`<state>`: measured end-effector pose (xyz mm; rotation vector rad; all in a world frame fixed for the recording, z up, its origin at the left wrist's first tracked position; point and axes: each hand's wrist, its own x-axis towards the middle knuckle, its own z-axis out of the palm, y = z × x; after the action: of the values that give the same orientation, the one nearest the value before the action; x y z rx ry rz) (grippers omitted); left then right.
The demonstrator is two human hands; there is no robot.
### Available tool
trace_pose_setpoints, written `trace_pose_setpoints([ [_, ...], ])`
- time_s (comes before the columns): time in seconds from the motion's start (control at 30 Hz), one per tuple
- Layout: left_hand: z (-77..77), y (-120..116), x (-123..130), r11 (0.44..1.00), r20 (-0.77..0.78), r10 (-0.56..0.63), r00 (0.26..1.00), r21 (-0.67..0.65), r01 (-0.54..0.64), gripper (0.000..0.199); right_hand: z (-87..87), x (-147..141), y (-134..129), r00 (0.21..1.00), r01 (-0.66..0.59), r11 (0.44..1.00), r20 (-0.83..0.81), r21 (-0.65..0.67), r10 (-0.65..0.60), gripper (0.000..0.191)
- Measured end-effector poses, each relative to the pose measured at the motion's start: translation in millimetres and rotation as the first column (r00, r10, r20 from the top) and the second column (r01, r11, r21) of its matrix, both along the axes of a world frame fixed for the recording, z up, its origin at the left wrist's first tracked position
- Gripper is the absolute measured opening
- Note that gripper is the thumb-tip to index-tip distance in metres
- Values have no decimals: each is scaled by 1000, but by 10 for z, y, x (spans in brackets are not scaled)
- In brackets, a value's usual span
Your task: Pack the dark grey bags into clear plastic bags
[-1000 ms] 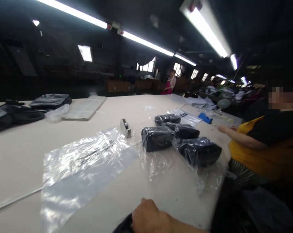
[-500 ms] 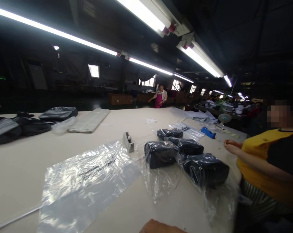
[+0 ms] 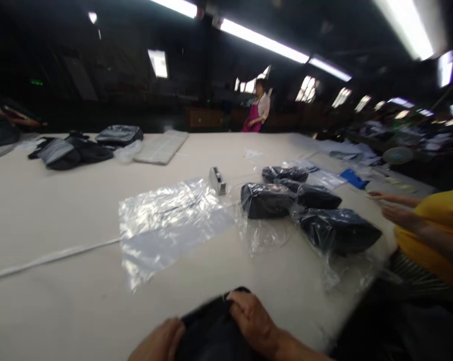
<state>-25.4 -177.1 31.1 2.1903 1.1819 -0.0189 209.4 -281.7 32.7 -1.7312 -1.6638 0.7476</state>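
At the bottom of the head view is a black bag (image 3: 211, 328), cut off by the lower edge. My left hand (image 3: 159, 342) is closed on its left side, with the fingers curled over the edge. On the other side, my right hand (image 3: 252, 321) grips the bag's top edge near a corner. Beyond them a clear plastic sheet or bag (image 3: 166, 220) lies flat on the pale table (image 3: 79, 311). A tape dispenser (image 3: 217, 181) stands at that sheet's far corner.
Several dark bags in clear plastic (image 3: 267, 201) lie right of centre. Further back are a blue tape dispenser (image 3: 354, 178), black bags (image 3: 76, 150) and a grey folded stack (image 3: 162, 147). A co-worker in yellow (image 3: 433, 225) reaches in from the right; another person (image 3: 257, 108) stands beyond the table.
The view has tilted down and shifted left. Both my hands and the black bag now show at the bottom, where only part of one hand showed before. The far person looks nearer the table.
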Motion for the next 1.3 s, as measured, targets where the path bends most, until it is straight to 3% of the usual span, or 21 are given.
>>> trace_pose_setpoints([
  [0.1, 230, -222, -135, 997, -14, 15, 1000, -81, -16, 43, 36, -39, -151, 1000, -2, 969, -22, 249, 8, 27],
  [0.2, 323, -240, -91, 992, -25, -2, 1000, -123, -1, 49, 81, -35, -249, 995, -71, 920, -33, 385, 90, 20],
  [0.47, 504, -204, 19, 974, -184, -129, 974, -206, 90, 53, 156, -122, -399, 986, -154, 850, 24, 504, 164, 22],
  [0.57, 521, -185, 33, 971, -153, -111, 982, -228, 74, 40, 254, -67, -347, 982, -179, 900, 15, 398, 189, 21],
  [0.67, 482, -197, 14, 970, -69, -24, 997, -243, 7, 29, 460, 107, -211, 956, -279, 955, -67, 106, 286, 17],
  [0.77, 458, -245, -20, 973, 24, 32, 999, -228, -26, 22, 657, 319, -41, 899, -399, 894, -278, -202, 338, 54],
  [0.83, 461, -284, -47, 983, 82, 30, 996, -185, -14, 14, 706, 408, 59, 886, -410, 853, -365, -322, 287, 49],
  [0.97, 480, -323, -107, 998, 140, -11, 990, -63, 20, 7, 642, 418, 194, 970, -233, 884, -160, -406, 183, 43],
  [1.1, 496, -290, -118, 999, 135, -40, 990, -31, 45, 8, 634, 352, 289, 967, -248, 850, -69, -464, 244, 58],
  [1.3, 527, -220, -37, 996, 124, -58, 991, -55, 65, 13, 645, 273, 418, 982, -168, 868, -6, -467, 187, 18],
])
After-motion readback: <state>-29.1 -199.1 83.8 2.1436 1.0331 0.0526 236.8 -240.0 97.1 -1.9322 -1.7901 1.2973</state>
